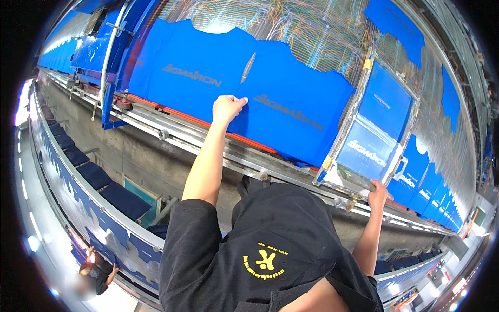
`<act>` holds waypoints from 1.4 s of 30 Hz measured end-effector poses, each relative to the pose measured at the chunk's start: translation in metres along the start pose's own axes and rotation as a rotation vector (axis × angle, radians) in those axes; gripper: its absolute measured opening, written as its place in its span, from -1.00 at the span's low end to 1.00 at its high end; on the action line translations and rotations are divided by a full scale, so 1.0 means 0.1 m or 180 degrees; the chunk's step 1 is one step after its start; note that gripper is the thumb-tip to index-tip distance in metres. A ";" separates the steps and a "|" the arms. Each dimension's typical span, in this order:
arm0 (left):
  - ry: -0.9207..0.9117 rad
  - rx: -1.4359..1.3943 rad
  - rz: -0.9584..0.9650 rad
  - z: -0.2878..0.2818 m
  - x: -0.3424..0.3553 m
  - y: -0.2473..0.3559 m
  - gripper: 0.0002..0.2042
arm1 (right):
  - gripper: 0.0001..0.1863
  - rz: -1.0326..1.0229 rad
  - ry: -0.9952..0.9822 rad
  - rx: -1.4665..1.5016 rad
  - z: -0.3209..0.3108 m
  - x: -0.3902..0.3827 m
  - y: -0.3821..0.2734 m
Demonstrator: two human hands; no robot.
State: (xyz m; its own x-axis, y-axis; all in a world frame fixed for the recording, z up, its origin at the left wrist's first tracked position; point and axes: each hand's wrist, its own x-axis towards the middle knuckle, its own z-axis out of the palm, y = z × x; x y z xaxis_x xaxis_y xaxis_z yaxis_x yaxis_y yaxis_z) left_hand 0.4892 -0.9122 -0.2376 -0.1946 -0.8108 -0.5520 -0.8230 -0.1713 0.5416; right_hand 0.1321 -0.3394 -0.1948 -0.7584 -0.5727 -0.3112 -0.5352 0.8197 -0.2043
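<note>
Two blue cut fabric pieces with dark printed lettering lie side by side on the long table: the left fabric piece [182, 73] and the right fabric piece [296, 99]. My left hand [228, 108] is closed in a pinch at their meeting edges, apparently on the right piece; the fingertips are partly hidden. To the right, a screen printing frame [340, 139] with a blue-tinted mesh and pale lettering lies across the table. My right hand [378, 195] is wrapped round its near end, by the table's edge.
A metal rail [244, 156] with knobs runs along the table's near edge. At the left stands a blue metal carriage [108, 93]. More printed blue pieces [405, 179] lie beyond the frame. Behind me, a second table [150, 236] holds dark pieces, with a person [99, 270] beside it.
</note>
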 end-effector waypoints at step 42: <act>0.4966 -0.2862 -0.0159 -2.41 -0.49 -1.97 -0.46 | -0.71 -0.0317 0.0158 -0.0550 0.25 0.36 0.64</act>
State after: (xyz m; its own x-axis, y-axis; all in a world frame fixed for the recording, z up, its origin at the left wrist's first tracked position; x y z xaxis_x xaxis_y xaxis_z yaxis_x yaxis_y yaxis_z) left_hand 0.7897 -0.9737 -0.1640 0.8851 -0.4297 0.1787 -0.1971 0.0016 0.9804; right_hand 0.0793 -0.3073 -0.2426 -0.7135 -0.6543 -0.2504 -0.6612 0.7471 -0.0682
